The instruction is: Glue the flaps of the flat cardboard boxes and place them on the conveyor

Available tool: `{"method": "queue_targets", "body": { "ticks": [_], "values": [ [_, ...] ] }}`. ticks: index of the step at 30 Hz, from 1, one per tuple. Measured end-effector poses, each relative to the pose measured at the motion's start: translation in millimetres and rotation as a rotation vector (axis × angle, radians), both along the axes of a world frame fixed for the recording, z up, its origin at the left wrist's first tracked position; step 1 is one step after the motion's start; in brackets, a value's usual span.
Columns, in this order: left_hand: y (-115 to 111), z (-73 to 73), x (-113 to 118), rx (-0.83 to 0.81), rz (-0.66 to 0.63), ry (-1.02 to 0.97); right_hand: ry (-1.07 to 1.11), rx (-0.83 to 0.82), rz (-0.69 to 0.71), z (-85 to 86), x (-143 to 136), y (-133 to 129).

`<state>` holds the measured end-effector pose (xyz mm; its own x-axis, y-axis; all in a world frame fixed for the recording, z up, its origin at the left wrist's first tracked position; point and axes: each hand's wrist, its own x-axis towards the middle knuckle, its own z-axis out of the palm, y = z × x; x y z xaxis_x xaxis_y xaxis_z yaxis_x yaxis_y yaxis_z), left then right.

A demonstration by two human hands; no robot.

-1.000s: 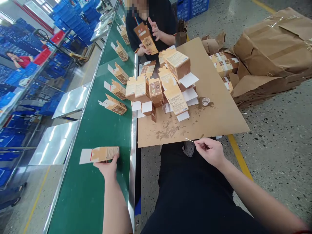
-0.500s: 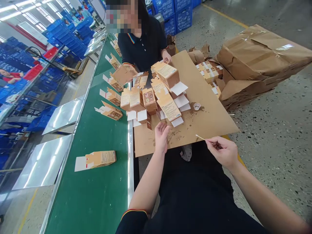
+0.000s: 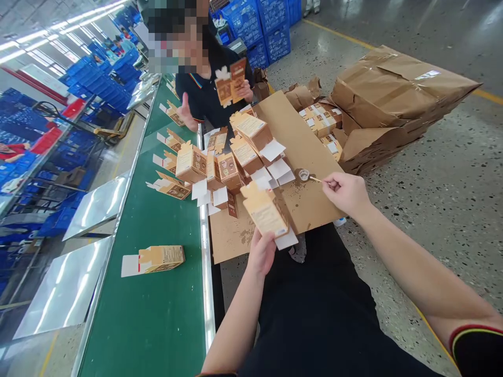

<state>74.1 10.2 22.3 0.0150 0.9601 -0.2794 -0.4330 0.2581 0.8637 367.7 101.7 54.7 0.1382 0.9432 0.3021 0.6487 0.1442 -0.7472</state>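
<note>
My left hand [image 3: 262, 252] is closed on a small printed carton [image 3: 264, 212] with open flaps, lifted over the near edge of the cardboard sheet [image 3: 231, 238]. Between the fingertips of my right hand [image 3: 348, 193] is a thin cotton swab [image 3: 315, 179], its tip at a little clear cup [image 3: 304, 175]. Dark wet spots surround that cup. Beyond my left hand, several more open cartons [image 3: 251, 131] lie heaped on the sheet, white flaps sticking out.
Left of the sheet runs a green conveyor belt [image 3: 173, 314] with a lone carton [image 3: 162, 259] and others farther up. Across from me a co-worker [image 3: 214, 68] holds a flat carton. A paper-wrapped bundle [image 3: 393, 99] stands at right, blue crates [image 3: 257, 26] behind.
My left hand, empty before, has taken a carton from the heap and drawn it nearer. The swab has moved to the cup. The co-worker has raised a flat carton.
</note>
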Motion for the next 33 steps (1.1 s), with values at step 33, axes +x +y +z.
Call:
{"method": "queue_targets", "body": {
  "ticks": [33],
  "values": [
    [-0.8, -3.0, -69.3, 0.067, 0.372, 0.408, -0.085, -0.029, 0.188, -1.7, -28.9, -2.2]
  ]
}}
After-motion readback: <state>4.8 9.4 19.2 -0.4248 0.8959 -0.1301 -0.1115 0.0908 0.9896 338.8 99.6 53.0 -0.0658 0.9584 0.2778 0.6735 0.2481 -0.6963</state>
